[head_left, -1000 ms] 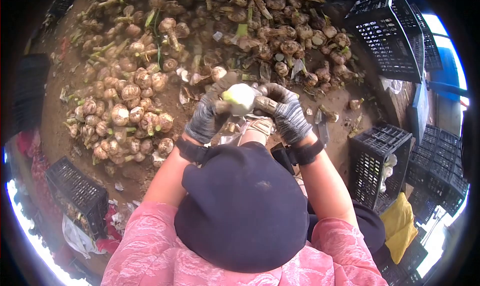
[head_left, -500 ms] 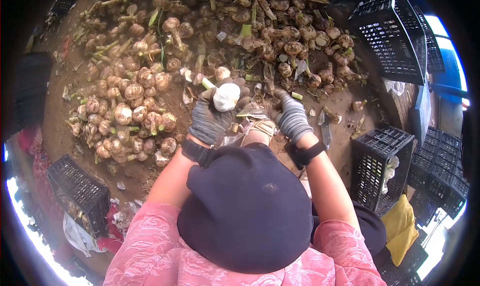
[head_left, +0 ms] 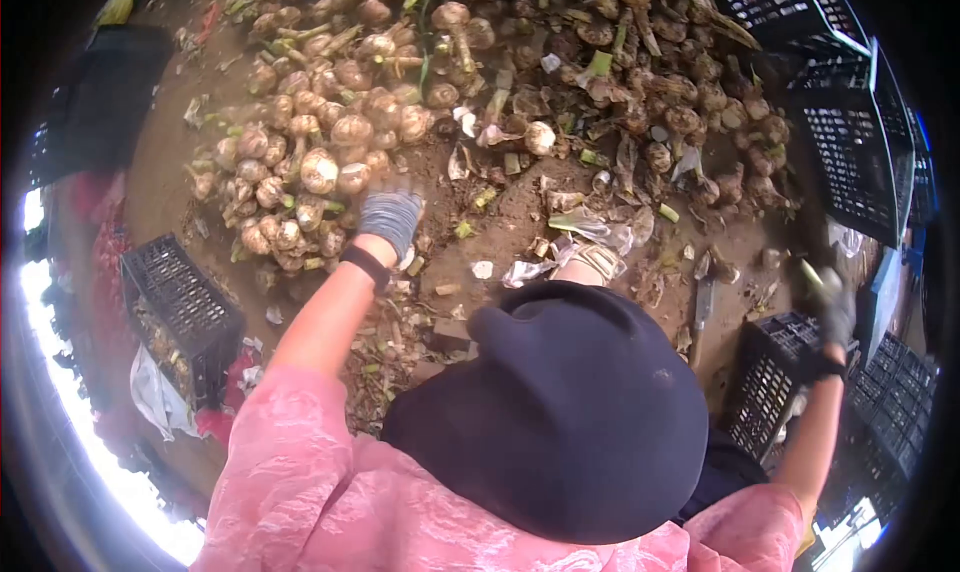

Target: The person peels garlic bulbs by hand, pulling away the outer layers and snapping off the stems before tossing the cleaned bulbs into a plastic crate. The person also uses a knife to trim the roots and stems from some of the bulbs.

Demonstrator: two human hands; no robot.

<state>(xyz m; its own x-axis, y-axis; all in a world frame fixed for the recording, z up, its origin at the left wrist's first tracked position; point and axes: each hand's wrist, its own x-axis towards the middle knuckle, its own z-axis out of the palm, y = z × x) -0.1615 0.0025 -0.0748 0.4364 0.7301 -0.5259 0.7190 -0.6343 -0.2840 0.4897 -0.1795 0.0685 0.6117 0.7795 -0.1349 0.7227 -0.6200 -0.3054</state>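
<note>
My left hand (head_left: 392, 218), in a grey glove, reaches to the near edge of a heap of garlic bulbs (head_left: 320, 170). Its fingers are smeared by motion, and whether they touch a bulb cannot be made out. Far to the right, my right hand (head_left: 838, 320), also gloved and blurred, holds a garlic bulb by the look of it, with a pale green stem (head_left: 815, 277) sticking out. That hand is over a black plastic crate (head_left: 765, 387) lying with pale things inside. A knife (head_left: 705, 302) lies on the ground between the hands.
More garlic with stems and roots (head_left: 680, 92) covers the ground ahead. A whitish bulb (head_left: 540, 138) lies apart, near peeled skins (head_left: 600, 227). Stacked black crates (head_left: 850, 142) stand at the right, another crate (head_left: 182, 297) at the left.
My left hand has moved left to the heap and no longer holds the white garlic bulb. My right hand has swung right to the crate with stemmed garlic. The view has shifted.
</note>
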